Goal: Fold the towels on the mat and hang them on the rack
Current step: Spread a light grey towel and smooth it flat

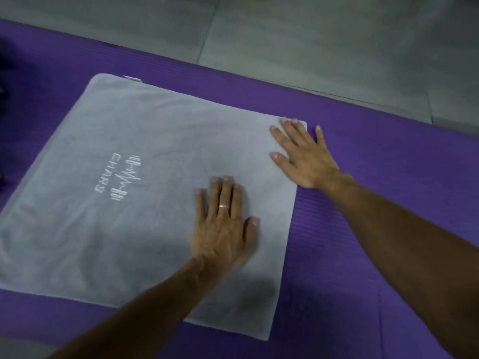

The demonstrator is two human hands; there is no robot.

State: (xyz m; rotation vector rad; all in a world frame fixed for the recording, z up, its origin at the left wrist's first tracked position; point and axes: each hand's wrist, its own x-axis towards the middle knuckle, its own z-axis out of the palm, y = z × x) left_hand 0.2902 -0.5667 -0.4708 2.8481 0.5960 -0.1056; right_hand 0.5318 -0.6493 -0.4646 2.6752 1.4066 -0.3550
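Both forearms enter from the lower edge of the view and reach onto a grey towel [124, 203] that lies flat on the purple mat [375, 229]. The left hand [225, 224] rests palm-down on the towel's right-hand portion, fingers straight and close together, a ring [223, 206] on one finger. The right hand [303, 156] lies flat at the towel's far right corner, fingers spread, its thumb-side fingers on the cloth and its outer finger on the mat. Neither hand grips anything; the two hands are apart. White lettering [116, 177] faces up on the towel, and a small tag [133, 78] shows at the far left corner. Grey floor [311, 42] lies beyond the mat; no rack is in view. Judged step: smoothing before the next fold. Risk: uneven pressure may drag the cloth across the mat, misaligning edges. Lifting one corner alone may bunch or skew the layers.
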